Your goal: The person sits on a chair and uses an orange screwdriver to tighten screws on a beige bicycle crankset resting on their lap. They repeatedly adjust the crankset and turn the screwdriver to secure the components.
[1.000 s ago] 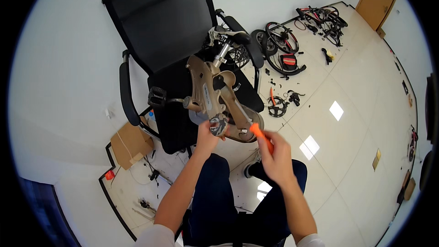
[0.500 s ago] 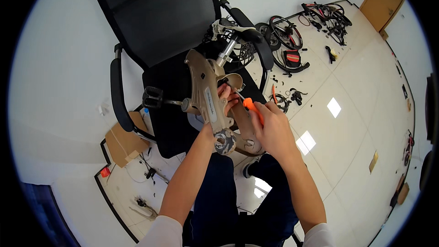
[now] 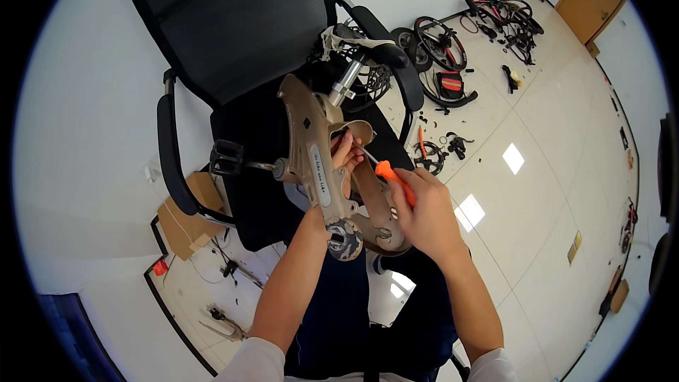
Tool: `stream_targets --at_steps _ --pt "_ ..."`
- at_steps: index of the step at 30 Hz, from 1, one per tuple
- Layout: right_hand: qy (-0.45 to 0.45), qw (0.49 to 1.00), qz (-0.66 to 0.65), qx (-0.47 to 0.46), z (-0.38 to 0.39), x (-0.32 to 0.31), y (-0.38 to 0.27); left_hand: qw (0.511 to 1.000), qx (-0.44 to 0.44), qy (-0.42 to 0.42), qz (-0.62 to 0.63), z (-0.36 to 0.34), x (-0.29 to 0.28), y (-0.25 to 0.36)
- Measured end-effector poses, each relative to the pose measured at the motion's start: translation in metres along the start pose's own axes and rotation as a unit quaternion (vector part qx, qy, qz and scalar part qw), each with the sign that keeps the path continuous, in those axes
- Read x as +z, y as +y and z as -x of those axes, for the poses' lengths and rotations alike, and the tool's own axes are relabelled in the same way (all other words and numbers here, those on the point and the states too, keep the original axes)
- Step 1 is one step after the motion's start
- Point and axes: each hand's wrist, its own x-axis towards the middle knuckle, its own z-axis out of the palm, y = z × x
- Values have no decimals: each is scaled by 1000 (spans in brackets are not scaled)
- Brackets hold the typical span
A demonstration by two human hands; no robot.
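Black office chair (image 3: pixel 240 39): backrest top cut off. Tan bicycle frame (image 3: pixel 303 124) sits over its seat. Left hand (image 3: pixel 346 155), partly hidden behind the frame: fingers bent, grip undeterminable. Right hand (image 3: pixel 428 211): fingers wrapped around orange-handled screwdriver (image 3: pixel 397 178), tip obscured.

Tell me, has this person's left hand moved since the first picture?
Yes: toward the chair's black backrest. The left hand is now farther up the brown frame, away from its scuffed round end.
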Motion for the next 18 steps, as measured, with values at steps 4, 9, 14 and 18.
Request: stream_targets --at_steps 4,9,14,18 --pt "-12 997 -69 40 -6 -5 0 1000 14 8 21 2 3 -2" --pt "-26 988 -121 94 -8 -6 7 999 23 16 23 1 6 -2" --pt "-63 984 -111 128 -14 -13 2 999 22 7 32 1 9 -2" --pt "-83 981 -110 135 -17 -14 2 999 19 12 42 0 8 -2"
